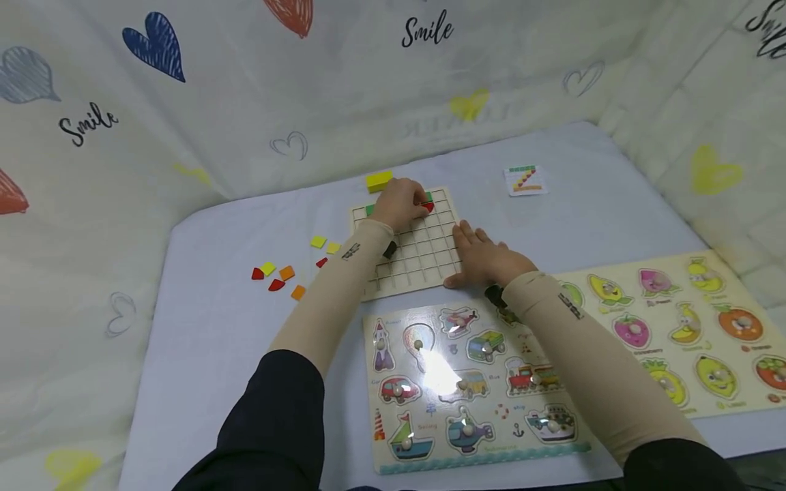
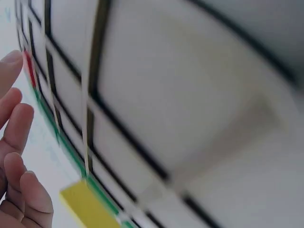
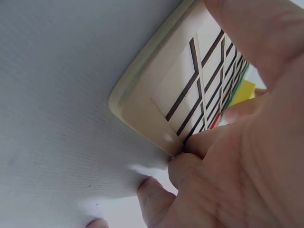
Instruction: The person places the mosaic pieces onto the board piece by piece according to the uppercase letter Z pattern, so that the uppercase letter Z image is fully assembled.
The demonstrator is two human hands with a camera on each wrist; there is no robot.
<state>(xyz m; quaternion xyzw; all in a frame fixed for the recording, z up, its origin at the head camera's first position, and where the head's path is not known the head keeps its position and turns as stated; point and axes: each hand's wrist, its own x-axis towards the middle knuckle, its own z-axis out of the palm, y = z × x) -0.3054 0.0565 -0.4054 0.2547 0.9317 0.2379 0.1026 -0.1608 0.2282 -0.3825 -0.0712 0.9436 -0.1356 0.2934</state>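
Observation:
A wooden grid board (image 1: 424, 256) lies on the white table, with green pieces (image 1: 370, 210) along its far row. My left hand (image 1: 400, 204) reaches over the far part of the board and pinches a small red piece (image 1: 428, 206) at a square just below the green row. In the left wrist view a fingertip meets the red piece (image 2: 29, 69), and the other fingers curl loosely. My right hand (image 1: 488, 260) rests against the board's right edge, fingers spread and thumb near the front corner. The right wrist view has its fingers along the board's rim (image 3: 137, 71).
A yellow block (image 1: 379, 181) sits behind the board. Loose yellow, red and orange pieces (image 1: 286, 273) lie to the left. A pattern card (image 1: 525, 181) is at the back right. A vehicle puzzle (image 1: 442, 402) and a fruit puzzle (image 1: 666, 341) lie in front and right.

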